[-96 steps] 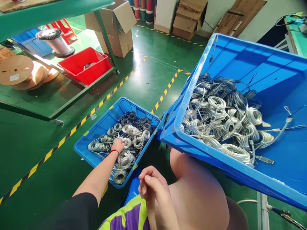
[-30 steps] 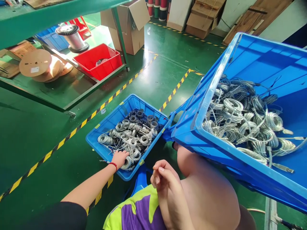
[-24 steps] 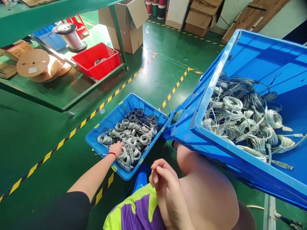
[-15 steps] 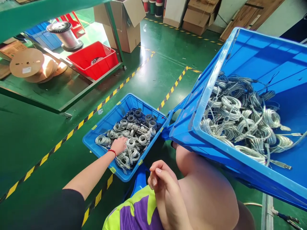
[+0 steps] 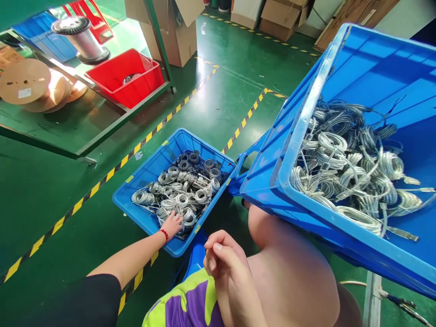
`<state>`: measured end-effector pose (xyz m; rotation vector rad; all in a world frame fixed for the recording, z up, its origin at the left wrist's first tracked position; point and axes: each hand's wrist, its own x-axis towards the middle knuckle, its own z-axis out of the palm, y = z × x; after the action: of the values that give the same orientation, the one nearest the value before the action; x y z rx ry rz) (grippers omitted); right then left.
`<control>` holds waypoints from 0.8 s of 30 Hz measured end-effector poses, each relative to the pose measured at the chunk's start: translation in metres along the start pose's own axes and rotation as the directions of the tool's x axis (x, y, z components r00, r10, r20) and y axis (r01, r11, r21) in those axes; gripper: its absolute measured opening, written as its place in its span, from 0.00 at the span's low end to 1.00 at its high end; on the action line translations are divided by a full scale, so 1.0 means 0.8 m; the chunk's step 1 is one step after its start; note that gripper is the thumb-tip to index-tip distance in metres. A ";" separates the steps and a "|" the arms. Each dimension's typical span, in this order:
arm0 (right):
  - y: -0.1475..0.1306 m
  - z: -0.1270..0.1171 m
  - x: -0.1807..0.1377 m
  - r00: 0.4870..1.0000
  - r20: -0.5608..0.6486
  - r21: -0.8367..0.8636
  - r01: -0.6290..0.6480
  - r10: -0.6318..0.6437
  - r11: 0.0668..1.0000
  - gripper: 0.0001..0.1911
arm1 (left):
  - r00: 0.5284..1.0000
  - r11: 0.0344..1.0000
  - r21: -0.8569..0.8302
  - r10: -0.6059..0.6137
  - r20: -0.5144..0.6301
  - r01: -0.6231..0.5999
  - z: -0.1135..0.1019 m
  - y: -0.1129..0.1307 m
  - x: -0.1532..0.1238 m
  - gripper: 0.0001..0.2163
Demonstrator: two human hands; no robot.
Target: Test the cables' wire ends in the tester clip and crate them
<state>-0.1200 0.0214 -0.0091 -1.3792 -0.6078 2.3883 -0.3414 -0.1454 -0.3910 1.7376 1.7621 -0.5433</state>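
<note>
My left hand (image 5: 171,223), with a red bead bracelet at the wrist, is over the near corner of a low blue bin (image 5: 131,211). Its fingers are spread on the pile of coiled cables (image 5: 182,200), and none appears gripped. Closer to me, above my lap, my right hand (image 5: 230,261) is curled with the thumb against the bent fingers; nothing shows in it. To the right, a large tilted blue bin (image 5: 264,181) contains more coiled cables (image 5: 357,175) of clear, silvery wire, some with USB plugs (image 5: 403,234).
A green metal rack (image 5: 112,129) stands at left, with a red bin (image 5: 127,84), a wire spool (image 5: 81,38) and round brown discs (image 5: 25,81). Cardboard boxes (image 5: 184,41) are at the back. Yellow-black tape (image 5: 111,173) marks the green floor.
My left hand has moved slightly back towards me over the coils, and its fingers have spread. My right hand keeps its curled pose. The view has shifted a little.
</note>
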 end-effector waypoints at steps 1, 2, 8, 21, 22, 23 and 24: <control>0.000 0.000 0.000 1.000 0.003 0.002 -0.003 0.003 1.000 0.11 | 1.000 1.000 0.009 -0.024 -0.005 0.024 -0.004 -0.012 0.001 0.19; 0.000 0.000 0.000 1.000 0.003 0.004 -0.007 0.007 1.000 0.11 | 0.999 0.999 0.017 -0.050 -0.011 0.050 -0.008 -0.025 0.000 0.19; 0.004 -0.011 -0.001 0.999 0.035 0.043 -0.007 0.006 0.999 0.12 | 0.990 0.990 0.040 -0.135 -0.026 0.136 -0.050 -0.072 0.009 0.19; 0.001 -0.022 0.005 0.998 0.018 0.093 -0.056 0.055 0.994 0.20 | 0.962 0.998 -0.045 0.032 -0.270 -0.046 -0.168 0.039 0.217 0.24; 0.002 -0.026 0.005 0.999 0.012 0.099 -0.053 0.052 0.994 0.21 | 0.963 0.997 -0.056 0.032 -0.269 -0.048 -0.169 0.037 0.224 0.24; 0.002 -0.029 0.006 0.999 0.005 0.106 -0.050 0.050 0.993 0.22 | 0.963 0.997 -0.066 0.030 -0.267 -0.049 -0.170 0.034 0.228 0.25; 0.003 -0.031 0.007 0.999 0.001 0.115 -0.048 0.049 0.992 0.23 | 0.964 0.996 -0.075 0.027 -0.264 -0.049 -0.169 0.031 0.231 0.25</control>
<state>-0.1009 0.0270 -0.0255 -1.3619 -0.4336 2.4185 -0.3277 0.0836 -0.4117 1.8502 1.8962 -0.2284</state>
